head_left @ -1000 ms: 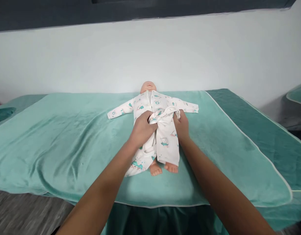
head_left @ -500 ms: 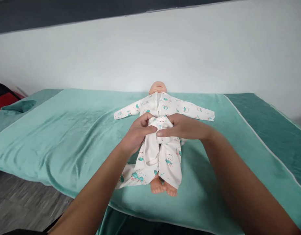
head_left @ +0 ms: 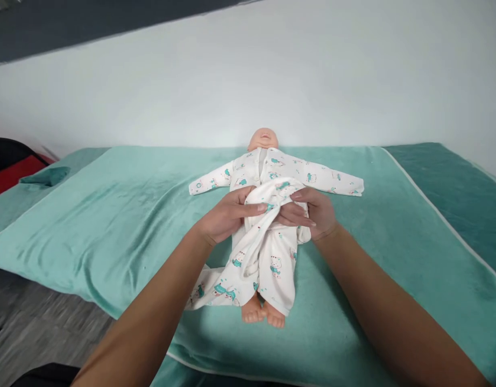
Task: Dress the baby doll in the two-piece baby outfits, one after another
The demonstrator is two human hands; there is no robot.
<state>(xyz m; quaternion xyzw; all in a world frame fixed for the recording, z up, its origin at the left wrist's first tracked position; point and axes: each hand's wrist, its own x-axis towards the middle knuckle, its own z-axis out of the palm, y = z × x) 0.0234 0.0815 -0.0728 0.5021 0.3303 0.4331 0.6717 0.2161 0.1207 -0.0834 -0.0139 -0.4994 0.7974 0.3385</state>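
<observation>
A baby doll (head_left: 263,138) lies on its back, its head toward the wall and its bare feet (head_left: 254,312) toward me. It wears a white baby romper (head_left: 276,266) printed with small animals, the sleeves spread to both sides. My left hand (head_left: 227,212) pinches the gathered front cloth over the belly between thumb and fingers. On the other side of that fold, my right hand (head_left: 312,210) has its thumb on the cloth's edge and its fingers pointing left beneath it. One end of the garment lies out flat, left of the feet.
A light green velvety cover (head_left: 122,215) lies under the doll, with darker green cloth (head_left: 453,183) at the right. Behind stands a white wall (head_left: 232,86). A red and black object (head_left: 18,172) is at the far left, above grey floor (head_left: 50,306).
The gathered cloth at the belly has been lifted and pulled wider, now twisted between my hands. My right hand has shifted right and turned, its fingers slipping under the fold. The view has tilted slightly.
</observation>
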